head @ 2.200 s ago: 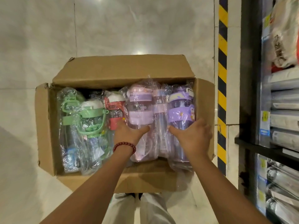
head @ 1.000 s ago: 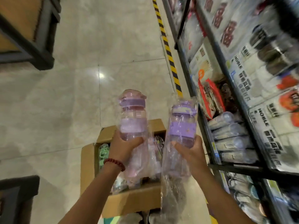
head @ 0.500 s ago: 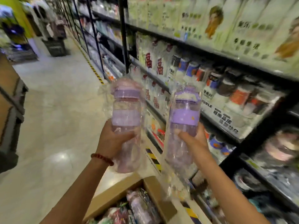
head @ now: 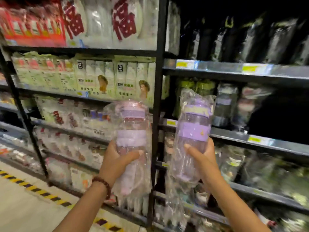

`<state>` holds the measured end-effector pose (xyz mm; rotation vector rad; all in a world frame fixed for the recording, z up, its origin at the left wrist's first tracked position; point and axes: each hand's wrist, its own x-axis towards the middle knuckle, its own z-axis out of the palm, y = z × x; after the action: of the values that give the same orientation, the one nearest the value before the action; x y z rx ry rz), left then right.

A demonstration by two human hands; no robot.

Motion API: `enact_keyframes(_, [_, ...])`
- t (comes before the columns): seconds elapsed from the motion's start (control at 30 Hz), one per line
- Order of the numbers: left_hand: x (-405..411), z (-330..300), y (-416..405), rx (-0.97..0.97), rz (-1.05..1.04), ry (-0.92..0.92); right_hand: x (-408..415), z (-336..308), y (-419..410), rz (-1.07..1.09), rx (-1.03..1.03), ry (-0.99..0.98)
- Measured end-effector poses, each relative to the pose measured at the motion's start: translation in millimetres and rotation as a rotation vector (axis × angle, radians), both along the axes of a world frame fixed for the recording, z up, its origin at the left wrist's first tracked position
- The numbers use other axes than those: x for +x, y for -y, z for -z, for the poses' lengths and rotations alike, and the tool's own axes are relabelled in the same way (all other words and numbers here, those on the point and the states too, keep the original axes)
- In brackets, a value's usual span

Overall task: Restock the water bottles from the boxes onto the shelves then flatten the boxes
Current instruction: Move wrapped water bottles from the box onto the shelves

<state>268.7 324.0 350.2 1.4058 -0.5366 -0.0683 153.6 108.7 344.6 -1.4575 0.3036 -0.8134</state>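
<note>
My left hand (head: pixel 115 162) grips a pink and lilac water bottle (head: pixel 131 131) wrapped in clear plastic, held upright in front of a black shelf post (head: pixel 158 91). My right hand (head: pixel 203 159) grips a purple water bottle (head: pixel 192 131), also in a plastic bag, upright before the right-hand shelf bay. On the shelf (head: pixel 260 139) behind it stand several wrapped bottles (head: pixel 225 104). The box is out of view.
The left bay holds white and green packaged goods (head: pixel 100 77) on several levels. A yellow and black floor stripe (head: pixel 38 190) runs along the shelf base. The upper right shelf (head: pixel 234 67) carries dark wrapped items.
Both bottles were lifted out of the box and raised. The view swung from the floor and box to face the shelves, and the box dropped out of sight.
</note>
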Motion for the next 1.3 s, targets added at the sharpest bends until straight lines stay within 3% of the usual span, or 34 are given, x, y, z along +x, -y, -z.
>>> enact_keyframes(0.33, [-97,-25,171,-0.027,0.39,0.057,-156,-20,115,0.376,-0.099,0.048])
enact_keyframes(0.73, [-200,-23,369,0.009,0.493,0.013,-281,-20,267,0.483,-0.121,-0.001])
enact_keyframes(1.0, [-232,-22,442,0.023,0.521,-0.041,-311,-20,343,0.488,-0.116,-0.013])
enact_keyframes(1.3, [-208,-16,504,0.106,0.554,-0.071,-277,-14,403,0.564,-0.045,-0.022])
